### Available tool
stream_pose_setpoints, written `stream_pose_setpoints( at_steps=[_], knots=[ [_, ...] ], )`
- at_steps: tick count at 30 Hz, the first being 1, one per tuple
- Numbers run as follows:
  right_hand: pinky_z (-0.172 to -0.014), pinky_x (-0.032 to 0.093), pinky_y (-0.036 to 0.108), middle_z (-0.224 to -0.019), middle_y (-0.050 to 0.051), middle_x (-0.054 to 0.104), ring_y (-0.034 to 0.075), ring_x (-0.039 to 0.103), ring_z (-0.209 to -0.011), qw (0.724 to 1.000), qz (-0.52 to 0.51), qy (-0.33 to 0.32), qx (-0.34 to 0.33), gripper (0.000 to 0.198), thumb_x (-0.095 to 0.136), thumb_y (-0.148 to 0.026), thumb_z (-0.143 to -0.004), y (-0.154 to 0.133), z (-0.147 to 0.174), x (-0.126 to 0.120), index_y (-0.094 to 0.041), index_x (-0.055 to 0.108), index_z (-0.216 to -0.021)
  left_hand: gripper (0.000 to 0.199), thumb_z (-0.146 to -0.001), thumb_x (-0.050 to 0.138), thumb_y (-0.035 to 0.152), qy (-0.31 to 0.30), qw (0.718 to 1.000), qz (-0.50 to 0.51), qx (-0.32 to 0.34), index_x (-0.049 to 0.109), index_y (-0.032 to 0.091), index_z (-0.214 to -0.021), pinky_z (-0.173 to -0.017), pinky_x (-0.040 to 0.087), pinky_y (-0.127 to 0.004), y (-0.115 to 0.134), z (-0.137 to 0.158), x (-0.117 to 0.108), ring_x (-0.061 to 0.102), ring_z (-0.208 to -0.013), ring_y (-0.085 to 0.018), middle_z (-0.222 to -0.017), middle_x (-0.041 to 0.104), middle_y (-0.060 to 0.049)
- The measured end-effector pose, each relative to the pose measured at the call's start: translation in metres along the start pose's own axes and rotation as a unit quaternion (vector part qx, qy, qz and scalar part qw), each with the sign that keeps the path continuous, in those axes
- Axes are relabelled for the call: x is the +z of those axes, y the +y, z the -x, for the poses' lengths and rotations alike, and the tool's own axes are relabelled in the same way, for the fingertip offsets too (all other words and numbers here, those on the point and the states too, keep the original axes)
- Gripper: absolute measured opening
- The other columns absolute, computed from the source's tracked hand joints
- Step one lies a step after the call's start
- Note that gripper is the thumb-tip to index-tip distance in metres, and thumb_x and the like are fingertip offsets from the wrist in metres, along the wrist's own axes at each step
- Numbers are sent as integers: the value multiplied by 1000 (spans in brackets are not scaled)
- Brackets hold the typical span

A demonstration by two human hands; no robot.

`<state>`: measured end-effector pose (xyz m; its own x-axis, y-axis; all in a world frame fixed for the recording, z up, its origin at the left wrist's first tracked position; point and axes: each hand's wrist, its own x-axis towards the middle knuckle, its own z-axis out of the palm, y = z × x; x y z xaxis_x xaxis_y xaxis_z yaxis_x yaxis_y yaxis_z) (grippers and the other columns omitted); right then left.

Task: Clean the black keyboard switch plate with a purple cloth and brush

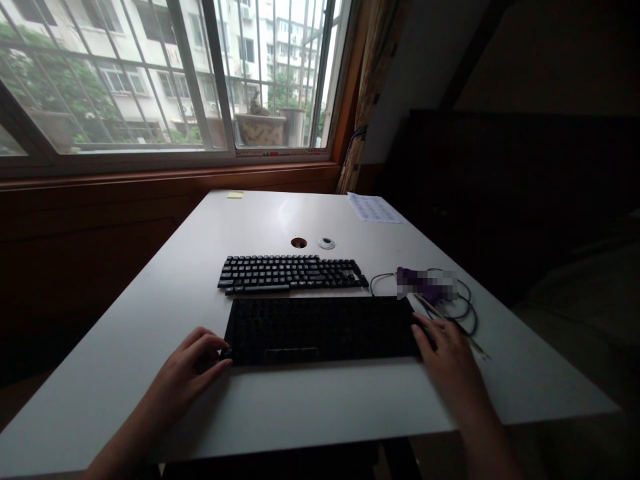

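Observation:
A black keyboard base (340, 330), apparently stripped of its keycaps, lies flat near the front of the white table. My left hand (195, 367) pinches its left end between thumb and fingers. On the opposite end, my right hand (445, 350) grips the edge, thumb in front and fingers over the side. Just beyond the base, black keycaps (280, 273) are laid out in rows like a keyboard, with a gap toward the right.
A purple item (425, 287), partly pixelated, lies right of the keycaps amid a looped dark cable (473, 310). Farther back are a round hole (299, 243), a white ring-shaped cover (327, 243), printed paper (375, 208) and a yellow note (235, 195). A barred window stands behind.

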<state>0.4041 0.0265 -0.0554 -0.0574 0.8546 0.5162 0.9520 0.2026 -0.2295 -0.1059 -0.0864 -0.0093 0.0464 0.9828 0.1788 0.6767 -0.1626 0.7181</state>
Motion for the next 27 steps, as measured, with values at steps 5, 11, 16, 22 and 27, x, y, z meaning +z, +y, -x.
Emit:
stream_pose_setpoints(
  at_steps=[5,11,16,22,27],
  knots=[
    [-96,51,48,-115,14,61,31,62,-105,1000,-4,2,2,49,42,-53,-101,4,-1,3,-21,67,-127,26,-96,60,49,21,999,28,-22,68,24,-97,-68,55,-29,7,0,-1,67,-79,-20,-95,65,-4],
    [-99,50,48,-116,13,61,31,61,-108,1000,-3,-1,3,49,41,-54,-101,6,-1,5,-22,66,-127,28,-94,63,51,43,998,40,-28,66,24,-97,-65,54,-28,5,-1,1,65,-74,-20,-89,65,-3],
    [-100,49,49,-115,13,62,32,61,-108,1000,5,-8,5,49,40,-54,-101,5,0,4,-21,66,-128,25,-94,62,48,55,998,24,-10,66,25,-102,-66,54,-29,2,0,4,64,-75,-20,-93,63,-4],
    [-102,49,49,-118,14,61,32,61,-111,1000,12,-12,0,51,38,-53,-102,1,0,1,-19,65,-130,23,-96,60,46,46,999,13,-5,64,25,-105,-65,55,-30,2,0,6,63,-73,-18,-97,61,-3],
    [-101,49,48,-115,14,62,32,61,-109,1000,11,-5,-6,52,38,-54,-102,2,0,2,-18,65,-128,22,-99,58,44,34,999,3,6,62,25,-110,-68,56,-30,1,1,7,64,-74,-17,-100,59,-3]
  ],
)
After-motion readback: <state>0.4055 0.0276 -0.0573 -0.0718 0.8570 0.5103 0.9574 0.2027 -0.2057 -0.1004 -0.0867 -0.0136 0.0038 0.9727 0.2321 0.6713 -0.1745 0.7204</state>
